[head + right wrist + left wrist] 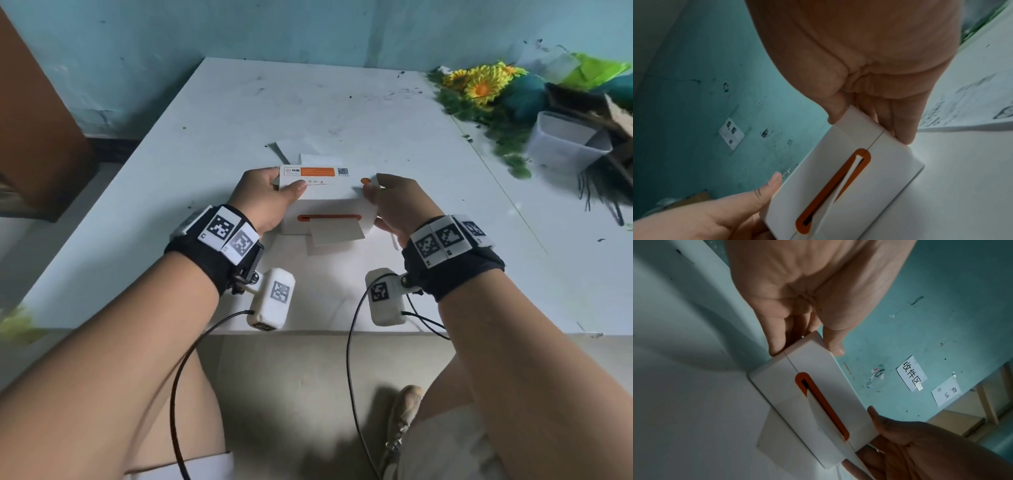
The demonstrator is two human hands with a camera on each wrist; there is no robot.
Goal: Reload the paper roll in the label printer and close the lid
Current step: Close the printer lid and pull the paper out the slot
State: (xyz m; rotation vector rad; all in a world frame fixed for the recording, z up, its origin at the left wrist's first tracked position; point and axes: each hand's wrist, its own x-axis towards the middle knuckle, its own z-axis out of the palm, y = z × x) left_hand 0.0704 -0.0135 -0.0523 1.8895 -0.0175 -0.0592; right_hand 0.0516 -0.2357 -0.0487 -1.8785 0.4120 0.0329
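Observation:
A small white label printer (325, 202) with an orange-rimmed slot (329, 218) stands mid-table, its lid down. A strip of paper (337, 233) hangs out of the slot onto the table. My left hand (270, 200) grips the printer's left end, thumb on the lid's top. My right hand (390, 205) grips the right end, thumb by the orange button (365, 180). In the left wrist view the left hand (807, 337) clasps the printer (812, 395) at one end. In the right wrist view the right hand (873, 116) clasps the printer (849, 183) likewise.
White paper sheets (294, 149) lie just behind the printer on the white table (239, 113). Artificial flowers (479, 84), a clear plastic tub (568, 142) and clutter fill the back right. A brown panel (37, 120) stands at left.

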